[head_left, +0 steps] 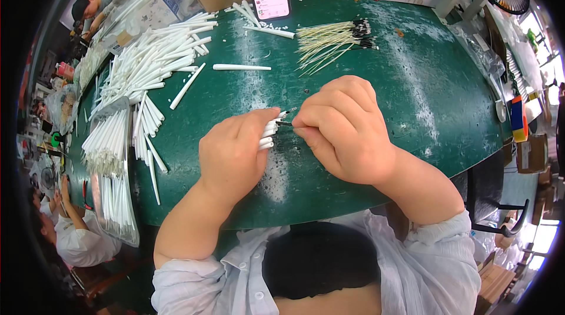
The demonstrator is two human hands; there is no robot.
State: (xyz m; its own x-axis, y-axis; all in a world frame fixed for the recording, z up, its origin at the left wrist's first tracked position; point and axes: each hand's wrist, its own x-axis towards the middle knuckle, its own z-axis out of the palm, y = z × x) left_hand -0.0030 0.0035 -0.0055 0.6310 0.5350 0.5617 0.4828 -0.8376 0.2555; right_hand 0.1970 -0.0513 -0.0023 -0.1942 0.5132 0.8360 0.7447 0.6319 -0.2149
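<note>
At nine o'clock, a tray (128,237) holds two stacks of white tubes (115,197); whether these are finished cannot be told; at ten o'clock, a large heap of loose tubes (156,50) lies on the green table (183,132), apparently awaiting handling; near the centre, toward nine, the left hand (234,145) is closed round a small bunch of tubes (268,135); at the bunch's three o'clock, a thin black piece (285,124) reaches the tube ends, its depth of insertion hidden; toward three, the right hand (344,130) pinches that piece between thumb and forefinger; at one o'clock, pale wires (323,43) with dark tips lie fanned, seemingly unused; judged overall, work is mid-course, with ample stock left.
</note>
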